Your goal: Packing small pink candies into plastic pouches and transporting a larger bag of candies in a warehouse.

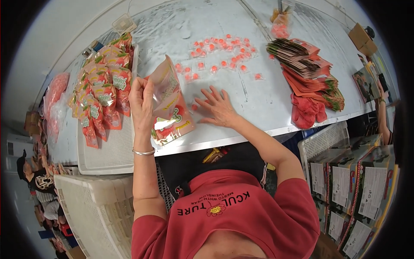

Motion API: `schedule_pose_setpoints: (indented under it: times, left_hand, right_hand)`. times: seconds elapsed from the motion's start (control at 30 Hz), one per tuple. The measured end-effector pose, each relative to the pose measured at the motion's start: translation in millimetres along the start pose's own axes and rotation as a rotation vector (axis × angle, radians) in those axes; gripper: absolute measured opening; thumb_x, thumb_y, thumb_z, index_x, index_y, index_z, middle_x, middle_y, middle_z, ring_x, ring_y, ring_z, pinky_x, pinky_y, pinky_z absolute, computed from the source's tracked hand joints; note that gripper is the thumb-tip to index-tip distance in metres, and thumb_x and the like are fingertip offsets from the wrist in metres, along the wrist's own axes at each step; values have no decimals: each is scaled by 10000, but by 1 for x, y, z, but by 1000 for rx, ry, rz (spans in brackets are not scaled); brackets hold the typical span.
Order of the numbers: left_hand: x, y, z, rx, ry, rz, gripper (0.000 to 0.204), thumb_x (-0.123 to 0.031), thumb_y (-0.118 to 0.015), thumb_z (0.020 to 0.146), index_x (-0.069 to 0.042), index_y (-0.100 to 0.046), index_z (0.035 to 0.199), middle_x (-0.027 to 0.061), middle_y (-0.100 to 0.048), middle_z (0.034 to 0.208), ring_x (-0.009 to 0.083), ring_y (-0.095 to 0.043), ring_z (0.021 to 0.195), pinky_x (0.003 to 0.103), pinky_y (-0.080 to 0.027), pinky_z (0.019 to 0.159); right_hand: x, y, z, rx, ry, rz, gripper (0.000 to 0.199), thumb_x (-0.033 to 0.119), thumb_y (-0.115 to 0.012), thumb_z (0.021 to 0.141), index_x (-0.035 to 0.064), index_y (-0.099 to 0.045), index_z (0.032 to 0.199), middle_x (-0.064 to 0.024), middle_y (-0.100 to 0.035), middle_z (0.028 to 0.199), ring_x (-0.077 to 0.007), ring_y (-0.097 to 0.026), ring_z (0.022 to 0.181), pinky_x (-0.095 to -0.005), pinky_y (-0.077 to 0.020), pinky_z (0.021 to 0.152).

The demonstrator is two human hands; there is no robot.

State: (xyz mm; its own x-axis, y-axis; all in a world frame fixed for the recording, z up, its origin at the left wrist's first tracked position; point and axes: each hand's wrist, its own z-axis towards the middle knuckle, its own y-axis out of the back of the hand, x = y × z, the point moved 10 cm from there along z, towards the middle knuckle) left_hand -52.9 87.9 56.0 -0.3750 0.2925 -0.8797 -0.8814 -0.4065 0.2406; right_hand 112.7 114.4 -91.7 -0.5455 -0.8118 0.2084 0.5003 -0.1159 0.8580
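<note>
My left hand (141, 97) pinches the upper edge of a pink and red printed pouch (173, 123), which stands upright near the table's front edge. Its shiny side faces me; what is inside cannot be made out. My right hand (220, 108) lies spread on the table just right of the pouch, its fingers apart. By its fingertips is a small red candy in a clear wrapper (194, 107), and I cannot tell whether they touch. Farther back, several more wrapped red candies (214, 69) are scattered over the pale table (258, 103).
At left, a white plastic tray (113, 149) holds filled pouches (105, 84). A stack of flat pouches (308, 71) and a crumpled red cloth (307, 111) lie at right. Stacked crates (92, 211) and printed cartons (340, 181) flank me. Other people (39, 179) are at far left.
</note>
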Motion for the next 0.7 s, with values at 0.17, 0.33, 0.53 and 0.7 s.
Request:
schedule_pose_setpoints:
  times: [0.17, 0.33, 0.53, 0.7]
  left_hand:
    - [-3, -1, -1, 19, 6, -44, 204, -176, -485, 872, -74, -405, 714, -60, -340, 655, 33, -283, 616, 177, -240, 548]
    - [-5, -9, -1, 32, 23, -124, 194, -146, -479, 867, -71, -398, 708, -53, -347, 659, 37, -292, 620, 184, -260, 541]
    - [-5, -47, 3, 120, -28, -180, 212, -90, -456, 852, -58, -334, 682, -40, -291, 661, 52, -262, 613, 200, -251, 526]
    - [-19, -70, 3, 153, -29, -192, 217, -90, -456, 850, -57, -323, 682, -37, -288, 654, 57, -258, 605, 204, -251, 515]
  right_hand:
    - [15, -37, 18, 70, 181, 29, 417, 377, -559, 755, 155, -505, 1103, -73, -361, 1282, -306, -303, 1179, -485, -288, 867]
    - [-25, -45, 13, -17, -60, 46, 87, 185, -572, 734, 101, -564, 753, 1, -575, 868, -151, -524, 688, -281, -395, 526]
    - [-135, -12, -11, -307, -839, 1064, 139, 149, -586, 720, 41, -551, 640, 10, -457, 486, -67, -432, 468, -229, -373, 445]
    - [-136, 11, -4, -254, -489, 347, 105, 158, -585, 713, 61, -569, 750, -59, -559, 717, -193, -531, 573, -312, -442, 528]
